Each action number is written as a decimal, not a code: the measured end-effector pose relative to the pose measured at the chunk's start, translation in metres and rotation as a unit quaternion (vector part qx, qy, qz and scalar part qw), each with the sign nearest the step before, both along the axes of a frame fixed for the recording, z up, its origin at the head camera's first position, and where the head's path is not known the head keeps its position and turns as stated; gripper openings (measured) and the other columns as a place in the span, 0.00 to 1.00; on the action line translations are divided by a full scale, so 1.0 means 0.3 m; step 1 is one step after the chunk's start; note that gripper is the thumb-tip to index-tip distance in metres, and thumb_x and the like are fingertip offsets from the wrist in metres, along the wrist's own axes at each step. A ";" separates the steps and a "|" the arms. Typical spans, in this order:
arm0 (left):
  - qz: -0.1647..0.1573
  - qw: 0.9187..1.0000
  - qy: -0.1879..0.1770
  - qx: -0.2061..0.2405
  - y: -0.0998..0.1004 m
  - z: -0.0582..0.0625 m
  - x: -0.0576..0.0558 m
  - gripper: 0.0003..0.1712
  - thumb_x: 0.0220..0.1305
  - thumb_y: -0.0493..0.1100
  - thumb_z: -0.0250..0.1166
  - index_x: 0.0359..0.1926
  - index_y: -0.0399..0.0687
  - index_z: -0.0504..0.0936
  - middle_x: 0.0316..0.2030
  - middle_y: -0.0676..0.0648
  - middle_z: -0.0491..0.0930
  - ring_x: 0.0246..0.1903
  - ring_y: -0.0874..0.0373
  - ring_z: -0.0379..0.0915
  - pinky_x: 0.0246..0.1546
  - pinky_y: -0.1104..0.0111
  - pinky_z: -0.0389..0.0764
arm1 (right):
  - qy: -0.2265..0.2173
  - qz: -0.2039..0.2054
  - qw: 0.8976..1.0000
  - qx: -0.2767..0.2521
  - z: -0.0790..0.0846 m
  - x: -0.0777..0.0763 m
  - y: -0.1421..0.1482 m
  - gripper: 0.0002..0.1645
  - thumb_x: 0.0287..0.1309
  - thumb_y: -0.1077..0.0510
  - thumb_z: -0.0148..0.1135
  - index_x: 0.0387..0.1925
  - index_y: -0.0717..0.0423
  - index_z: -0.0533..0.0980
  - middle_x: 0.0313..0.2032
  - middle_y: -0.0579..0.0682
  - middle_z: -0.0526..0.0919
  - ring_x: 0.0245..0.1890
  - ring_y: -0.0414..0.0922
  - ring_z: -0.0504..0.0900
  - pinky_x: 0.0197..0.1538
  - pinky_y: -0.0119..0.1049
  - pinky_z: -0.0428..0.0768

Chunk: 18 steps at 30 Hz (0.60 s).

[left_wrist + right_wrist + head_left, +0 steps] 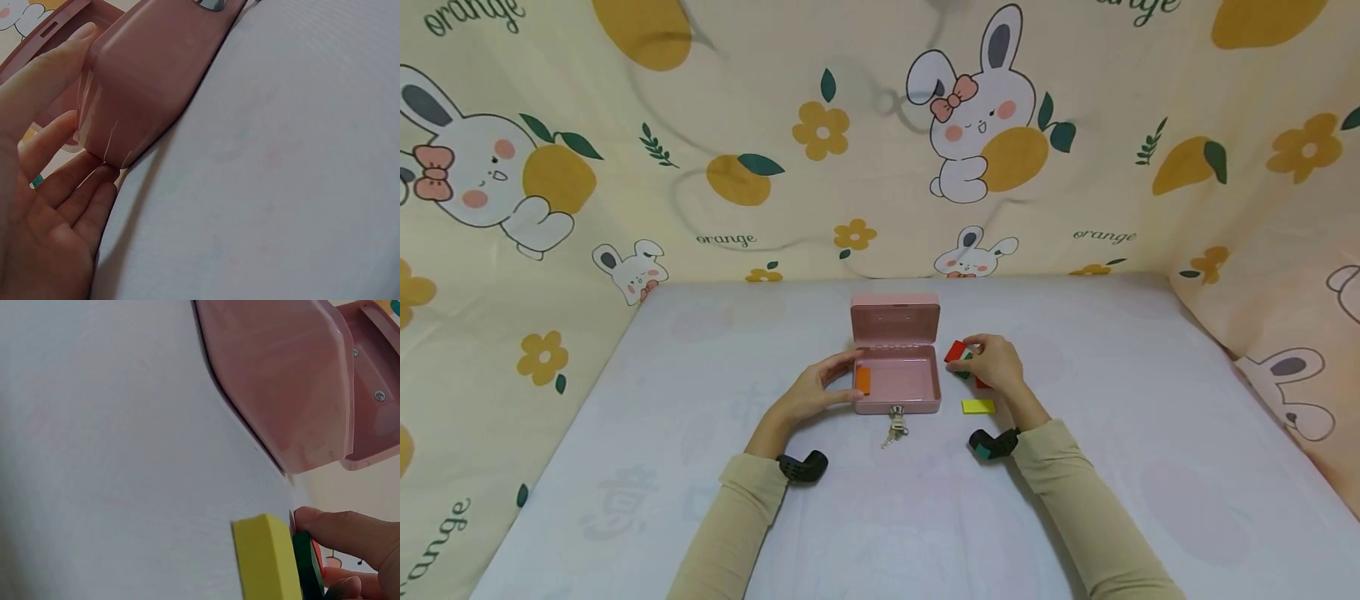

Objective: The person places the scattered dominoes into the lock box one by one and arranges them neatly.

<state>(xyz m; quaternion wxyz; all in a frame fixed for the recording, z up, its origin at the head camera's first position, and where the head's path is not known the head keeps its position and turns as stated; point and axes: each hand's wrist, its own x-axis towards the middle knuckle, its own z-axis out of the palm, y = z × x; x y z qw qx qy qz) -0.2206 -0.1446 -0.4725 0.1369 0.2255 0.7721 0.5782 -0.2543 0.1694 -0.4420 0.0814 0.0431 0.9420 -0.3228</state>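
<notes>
A pink metal cash box (897,407) stands with its lid (895,321) raised. An orange block (864,381) lies inside against the left wall. My left hand (817,389) grips the box's left side, thumb at the front corner; in the left wrist view the thumb crosses the rim and the fingers bend against the side. Right of the box, my right hand (997,364) bends thumb and fingers around a green block (306,562). A red block (956,351) lies beside the fingertips, and more red (982,383) shows under the palm. Nearer me lies a yellow block (978,407).
Small keys (894,430) hang from the lock at the box's front. Black wrist cameras (803,467) sit on both wrists. White cloth (887,517) covers the table, and a rabbit-and-orange patterned cloth (880,183) rises at the back and sides.
</notes>
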 end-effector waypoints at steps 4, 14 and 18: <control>-0.002 1.000 0.003 0.001 0.000 -0.004 -0.003 0.41 0.58 0.41 0.70 0.70 0.42 0.63 0.72 0.40 0.60 0.73 0.42 0.54 0.75 0.50 0.55 | 0.004 -0.001 1.000 -0.001 0.002 0.003 -0.001 0.34 0.48 0.47 0.73 0.55 0.59 0.77 0.24 0.47 0.71 0.22 0.41 0.67 0.22 0.28 0.58; -0.007 1.000 0.001 0.012 -0.001 -0.006 -0.003 0.41 0.58 0.39 0.69 0.70 0.41 0.62 0.73 0.39 0.60 0.74 0.42 0.54 0.75 0.51 0.54 | 0.010 -0.004 1.000 -0.022 0.000 0.013 0.003 0.34 0.49 0.48 0.72 0.56 0.59 0.76 0.22 0.47 0.69 0.19 0.41 0.65 0.21 0.28 0.57; -0.007 1.000 0.003 0.011 -0.001 -0.006 -0.004 0.41 0.58 0.39 0.69 0.70 0.41 0.63 0.73 0.40 0.60 0.74 0.43 0.53 0.76 0.51 0.54 | 0.010 -0.002 1.000 -0.030 0.002 0.012 0.003 0.34 0.50 0.49 0.72 0.57 0.60 0.76 0.19 0.45 0.66 0.17 0.40 0.63 0.20 0.28 0.56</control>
